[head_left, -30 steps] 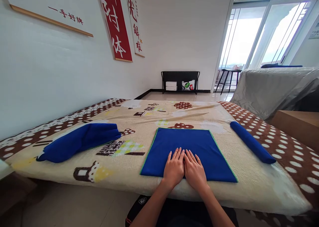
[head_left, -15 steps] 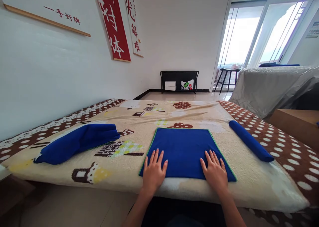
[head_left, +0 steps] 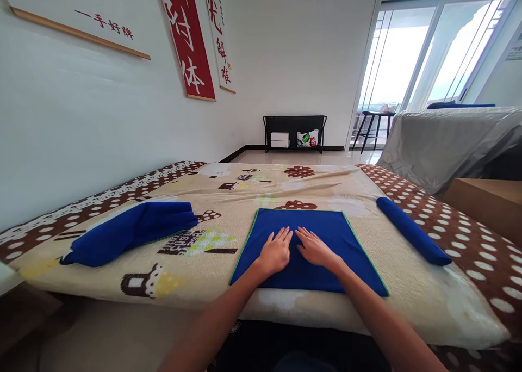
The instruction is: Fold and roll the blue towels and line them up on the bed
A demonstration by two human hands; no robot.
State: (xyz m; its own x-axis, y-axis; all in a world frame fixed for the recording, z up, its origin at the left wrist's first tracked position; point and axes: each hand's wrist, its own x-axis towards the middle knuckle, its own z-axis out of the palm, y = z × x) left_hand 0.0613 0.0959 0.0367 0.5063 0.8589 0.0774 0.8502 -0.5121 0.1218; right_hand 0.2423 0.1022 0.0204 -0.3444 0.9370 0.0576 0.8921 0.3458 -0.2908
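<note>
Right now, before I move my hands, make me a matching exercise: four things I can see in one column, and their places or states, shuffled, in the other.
Things
1. Left-side blue cloth
2. Middle blue cloth
3. Right-side blue cloth
4. Black rack

Places or states
A. Rolled into a narrow tube
B. Standing by the far wall
C. Loosely bunched, lying on the blanket
D. Spread flat under the left hand and right hand

Right pairs: 1-C, 2-D, 3-A, 4-B
</note>
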